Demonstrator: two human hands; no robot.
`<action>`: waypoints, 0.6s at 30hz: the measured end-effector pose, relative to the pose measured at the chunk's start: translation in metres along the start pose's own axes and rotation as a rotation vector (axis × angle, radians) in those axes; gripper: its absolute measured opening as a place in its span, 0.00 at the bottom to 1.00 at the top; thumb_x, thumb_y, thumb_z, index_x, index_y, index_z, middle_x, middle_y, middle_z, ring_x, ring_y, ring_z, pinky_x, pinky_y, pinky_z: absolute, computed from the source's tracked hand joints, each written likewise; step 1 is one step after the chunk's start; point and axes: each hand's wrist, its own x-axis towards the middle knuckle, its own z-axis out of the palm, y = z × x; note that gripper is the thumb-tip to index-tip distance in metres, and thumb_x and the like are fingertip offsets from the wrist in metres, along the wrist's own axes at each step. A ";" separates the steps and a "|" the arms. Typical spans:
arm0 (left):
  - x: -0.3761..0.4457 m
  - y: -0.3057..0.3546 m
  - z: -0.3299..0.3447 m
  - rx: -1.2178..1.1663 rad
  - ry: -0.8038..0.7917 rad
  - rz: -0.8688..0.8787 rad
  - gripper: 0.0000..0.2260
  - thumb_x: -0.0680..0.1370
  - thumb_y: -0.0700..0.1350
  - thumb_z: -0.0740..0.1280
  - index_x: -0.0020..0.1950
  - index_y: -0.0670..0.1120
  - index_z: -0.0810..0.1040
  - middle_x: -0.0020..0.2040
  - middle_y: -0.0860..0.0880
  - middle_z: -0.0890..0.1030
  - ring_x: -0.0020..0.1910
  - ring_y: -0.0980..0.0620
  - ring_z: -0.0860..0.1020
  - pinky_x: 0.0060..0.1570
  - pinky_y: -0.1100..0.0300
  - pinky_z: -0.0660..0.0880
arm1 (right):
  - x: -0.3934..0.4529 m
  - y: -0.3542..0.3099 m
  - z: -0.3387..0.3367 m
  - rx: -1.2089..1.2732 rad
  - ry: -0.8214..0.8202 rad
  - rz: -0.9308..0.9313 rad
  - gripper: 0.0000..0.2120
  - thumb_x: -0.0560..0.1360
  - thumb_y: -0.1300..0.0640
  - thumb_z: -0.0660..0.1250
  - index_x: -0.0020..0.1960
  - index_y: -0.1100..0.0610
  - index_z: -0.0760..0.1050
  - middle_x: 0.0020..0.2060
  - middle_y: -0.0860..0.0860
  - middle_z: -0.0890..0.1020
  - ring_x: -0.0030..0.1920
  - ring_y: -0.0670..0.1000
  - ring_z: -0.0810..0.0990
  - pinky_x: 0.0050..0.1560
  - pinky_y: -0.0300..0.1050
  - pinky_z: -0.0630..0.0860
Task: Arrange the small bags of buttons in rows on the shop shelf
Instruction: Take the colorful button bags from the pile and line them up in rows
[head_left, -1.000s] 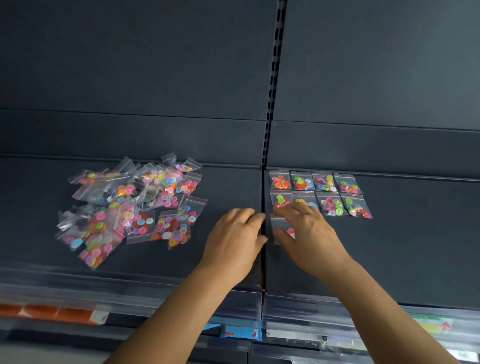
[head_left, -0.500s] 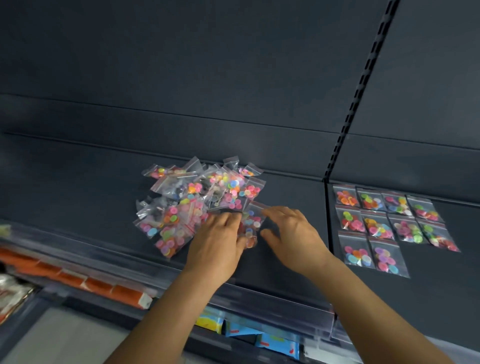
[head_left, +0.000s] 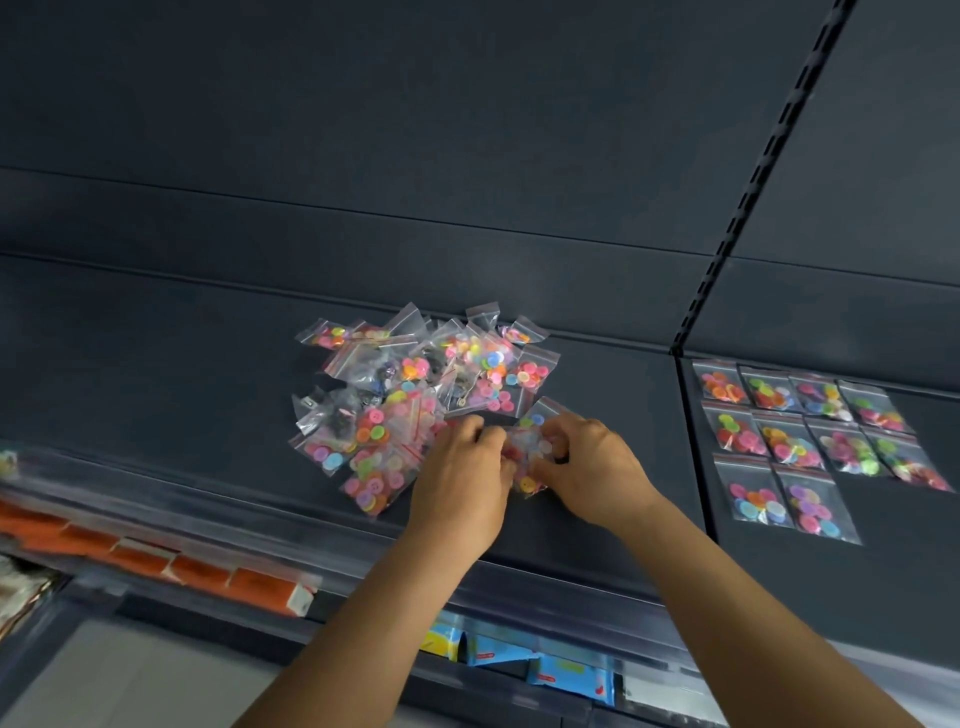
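Reaching back to the loose pile from the rows, where ten bags now lie, I pinch one small bag at the pile's near right edge between my left hand and right hand; the third row wants filling next — many bags remain heaped on the shelf.

The dark shelf carries a loose pile of button bags in the middle, and ten bags in rows on the right part.
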 end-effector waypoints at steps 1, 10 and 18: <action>0.001 0.000 0.001 0.014 -0.006 -0.004 0.16 0.79 0.49 0.62 0.65 0.46 0.70 0.63 0.48 0.72 0.62 0.47 0.68 0.60 0.55 0.67 | 0.000 -0.002 0.000 0.028 0.000 0.022 0.13 0.73 0.53 0.68 0.56 0.55 0.74 0.48 0.52 0.79 0.48 0.52 0.77 0.44 0.42 0.72; 0.009 -0.002 0.002 -0.203 0.020 -0.037 0.20 0.75 0.45 0.70 0.66 0.46 0.71 0.54 0.49 0.80 0.55 0.48 0.76 0.56 0.52 0.73 | -0.005 -0.005 0.006 0.067 0.087 0.048 0.02 0.73 0.58 0.64 0.44 0.55 0.75 0.41 0.51 0.79 0.40 0.51 0.76 0.36 0.41 0.70; 0.014 0.010 -0.009 -0.494 0.124 0.027 0.12 0.75 0.43 0.69 0.58 0.49 0.76 0.49 0.54 0.77 0.45 0.59 0.77 0.41 0.72 0.72 | -0.017 -0.004 -0.008 0.354 0.280 0.004 0.06 0.74 0.56 0.66 0.39 0.53 0.73 0.33 0.47 0.81 0.30 0.43 0.75 0.27 0.30 0.67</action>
